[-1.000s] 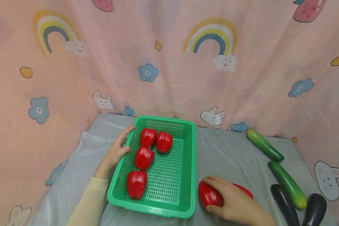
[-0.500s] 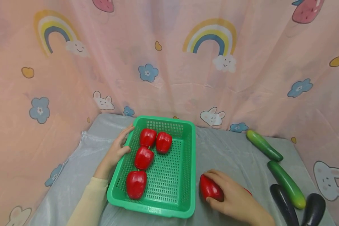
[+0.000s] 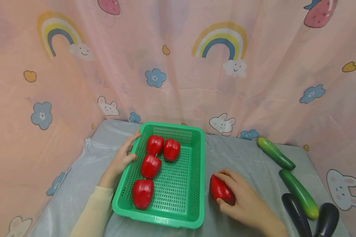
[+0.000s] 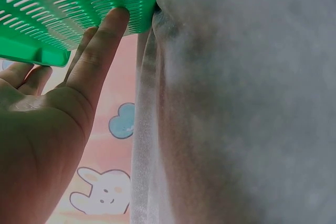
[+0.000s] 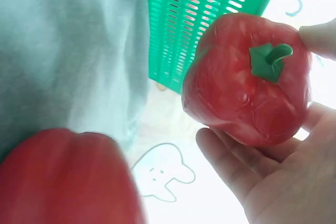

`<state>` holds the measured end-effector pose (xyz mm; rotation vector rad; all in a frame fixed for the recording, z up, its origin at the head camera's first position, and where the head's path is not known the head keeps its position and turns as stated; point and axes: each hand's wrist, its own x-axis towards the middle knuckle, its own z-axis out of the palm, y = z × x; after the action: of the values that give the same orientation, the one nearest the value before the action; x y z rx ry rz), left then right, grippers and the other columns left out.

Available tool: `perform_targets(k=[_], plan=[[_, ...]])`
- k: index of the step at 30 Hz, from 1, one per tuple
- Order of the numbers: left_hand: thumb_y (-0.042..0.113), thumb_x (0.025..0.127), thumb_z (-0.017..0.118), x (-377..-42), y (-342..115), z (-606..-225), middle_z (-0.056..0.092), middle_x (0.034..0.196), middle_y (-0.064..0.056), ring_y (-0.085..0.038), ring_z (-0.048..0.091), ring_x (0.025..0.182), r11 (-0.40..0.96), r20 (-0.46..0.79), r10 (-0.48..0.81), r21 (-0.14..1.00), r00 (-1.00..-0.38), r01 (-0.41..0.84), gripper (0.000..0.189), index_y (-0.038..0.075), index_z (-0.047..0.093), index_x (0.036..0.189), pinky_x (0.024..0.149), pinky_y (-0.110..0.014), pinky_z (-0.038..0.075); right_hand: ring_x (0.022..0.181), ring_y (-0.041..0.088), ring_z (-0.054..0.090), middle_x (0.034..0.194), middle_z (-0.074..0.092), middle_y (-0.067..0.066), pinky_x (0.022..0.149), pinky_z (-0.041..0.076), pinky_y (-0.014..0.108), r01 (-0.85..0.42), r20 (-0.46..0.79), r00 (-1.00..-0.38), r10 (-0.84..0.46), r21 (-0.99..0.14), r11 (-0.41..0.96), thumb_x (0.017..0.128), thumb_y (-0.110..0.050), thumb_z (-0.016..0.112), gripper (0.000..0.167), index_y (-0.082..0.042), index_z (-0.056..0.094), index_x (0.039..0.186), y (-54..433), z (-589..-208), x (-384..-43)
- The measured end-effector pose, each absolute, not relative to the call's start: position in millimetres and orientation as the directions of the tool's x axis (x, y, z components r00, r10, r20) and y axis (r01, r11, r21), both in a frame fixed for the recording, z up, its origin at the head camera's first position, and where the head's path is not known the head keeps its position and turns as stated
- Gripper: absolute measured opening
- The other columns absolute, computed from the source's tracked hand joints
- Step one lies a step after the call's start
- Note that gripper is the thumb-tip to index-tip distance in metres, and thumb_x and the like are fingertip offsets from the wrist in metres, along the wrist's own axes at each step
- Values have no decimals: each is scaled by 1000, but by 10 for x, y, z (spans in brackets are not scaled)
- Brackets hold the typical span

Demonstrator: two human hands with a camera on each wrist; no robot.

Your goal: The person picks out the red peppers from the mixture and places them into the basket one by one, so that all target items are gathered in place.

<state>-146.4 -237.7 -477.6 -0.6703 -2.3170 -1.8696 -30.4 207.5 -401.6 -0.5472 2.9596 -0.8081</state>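
My right hand (image 3: 240,200) grips a red bell pepper (image 3: 221,190) just right of the green basket (image 3: 198,197). In the right wrist view this bell pepper (image 5: 236,82) shows its green stem, pinched between thumb and fingers and raised off the grey cloth. My left hand (image 3: 123,158) rests against the basket's left side, its fairly straight fingers (image 4: 97,56) touching the slotted wall. Inside the basket lie several red bell peppers (image 3: 151,166), mostly along the left. Another red pepper (image 5: 68,182) sits close below in the right wrist view, hidden by my right hand in the head view.
Two green zucchini (image 3: 299,194) lie on the grey cloth (image 3: 237,154) at the right. Two dark eggplants (image 3: 296,214) are beside them, near the front. A pink patterned curtain (image 3: 178,65) hangs behind and at both sides.
My right hand has lifted the bell pepper and moved slightly away from the body, uncovering then hiding the pepper behind it. The left hand and basket have stayed put.
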Motion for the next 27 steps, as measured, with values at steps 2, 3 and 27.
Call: perform_targets(k=[2,3,27], plan=[[-8,85,49,-1463,-2378,-4771,20,180,-18,-53,42,148,152,337,278,909,-900,387,82,-4,37,166,90,-28,53,123,29,59,147,60,3,74,65,47,-354,108,-931,-348,-493,795,80,-37,87,70,-27,67,146,2056,-4007,-321],[-9,85,49,-1461,-2378,-4768,20,180,-18,-53,43,148,153,337,278,909,-900,388,82,-5,37,166,90,-28,53,122,29,59,146,59,2,74,65,46,-372,130,-926,-355,-490,789,80,-36,87,69,-27,67,146,2048,-4006,-328],[-6,86,49,-1447,-2370,-4736,19,180,-21,-54,29,157,169,343,283,901,-896,398,81,-5,38,165,92,-30,50,123,22,58,141,60,0,76,65,48,-518,387,-847,-365,-443,732,78,-25,88,71,-21,67,146,1924,-3868,-480]])
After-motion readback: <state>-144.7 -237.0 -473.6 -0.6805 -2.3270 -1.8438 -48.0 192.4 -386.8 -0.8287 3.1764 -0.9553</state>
